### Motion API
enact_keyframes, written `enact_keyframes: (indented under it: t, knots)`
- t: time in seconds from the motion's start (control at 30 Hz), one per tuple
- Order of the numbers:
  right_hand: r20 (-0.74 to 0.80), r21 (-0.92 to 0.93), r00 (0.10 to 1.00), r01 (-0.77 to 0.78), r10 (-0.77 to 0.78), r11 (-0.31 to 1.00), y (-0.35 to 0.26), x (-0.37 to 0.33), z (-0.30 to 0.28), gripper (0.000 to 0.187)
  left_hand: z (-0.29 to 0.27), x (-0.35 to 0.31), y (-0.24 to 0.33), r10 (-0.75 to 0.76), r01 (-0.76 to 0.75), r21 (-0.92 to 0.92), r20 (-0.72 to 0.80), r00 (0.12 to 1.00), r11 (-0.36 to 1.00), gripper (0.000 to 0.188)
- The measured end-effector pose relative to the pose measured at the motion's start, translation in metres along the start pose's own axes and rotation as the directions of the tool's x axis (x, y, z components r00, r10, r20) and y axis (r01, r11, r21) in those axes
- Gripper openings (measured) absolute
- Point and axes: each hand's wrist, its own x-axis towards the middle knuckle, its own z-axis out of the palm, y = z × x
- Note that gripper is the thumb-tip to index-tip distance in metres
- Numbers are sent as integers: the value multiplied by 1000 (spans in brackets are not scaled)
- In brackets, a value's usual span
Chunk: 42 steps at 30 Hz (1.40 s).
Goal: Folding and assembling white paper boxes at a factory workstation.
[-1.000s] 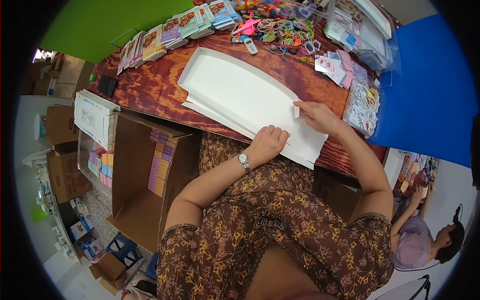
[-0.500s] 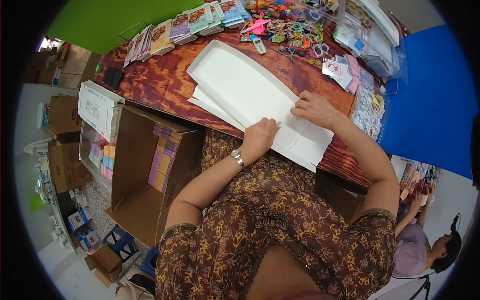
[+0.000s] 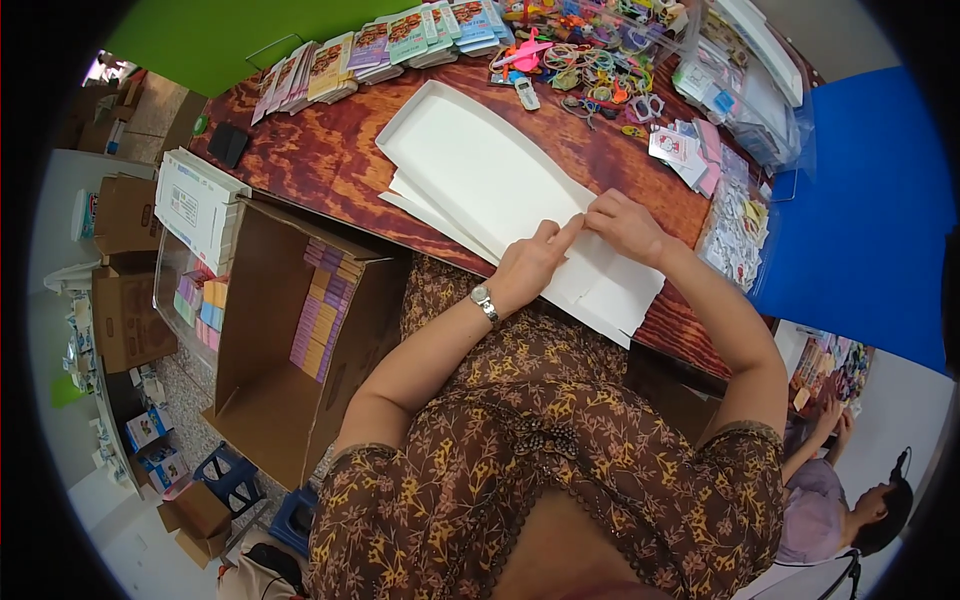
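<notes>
A white cardboard tray (image 3: 480, 150) lies slantwise across the wooden table, its far end standing up in low walls and its near right end a flat, creased flap (image 3: 610, 285). Over the fold between them, my left hand (image 3: 528, 265) grips the cardboard edge, index finger reaching toward the other hand. Opposite it, my right hand (image 3: 628, 230) pinches the tray's side wall with bent fingers. Fingertips of both hands nearly meet, and they hide part of the fold. Another white cardboard sheet (image 3: 425, 205) sticks out beneath the tray.
Stacks of colourful cards (image 3: 405, 40) line the table's back edge beside a heap of small plastic toys (image 3: 600, 75). Bags of small pieces (image 3: 735, 235) lie at right. An open carton (image 3: 270, 380) stands at left below the table. Another person (image 3: 825, 500) works at far right.
My left hand has shifted slightly right along the cardboard, its index finger now stretched out. My right hand has closed in on the fold, and the flap's crease is more covered.
</notes>
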Motion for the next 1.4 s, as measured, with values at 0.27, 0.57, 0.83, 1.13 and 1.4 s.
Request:
enact_keyframes:
  t: [0.27, 0.57, 0.83, 1.13, 1.4]
  knots:
    - [-193, 180, 957, -180, 215, 967, -9, -4, 17, 24, 15, 6, -17, 200, -206, -7, -211, 957, 979, 36]
    - [-143, 171, 812, -543, 566, 822, -33, -32, 17, 35, 17, 6, -18, 140, -150, -38, -182, 973, 988, 32]
    - [200, 231, 666, -745, 718, 626, -31, -16, -2, 41, 13, 7, -19, 113, -129, -103, -151, 982, 986, 30]
    - [10, 506, 974, -201, 227, 839, -35, -27, -17, 60, 14, 9, -25, 173, -203, -142, -204, 964, 969, 26]
    - [-145, -245, 962, 191, -231, 951, -16, 19, -14, 20, 21, 12, -30, 155, -182, -134, -192, 969, 974, 27]
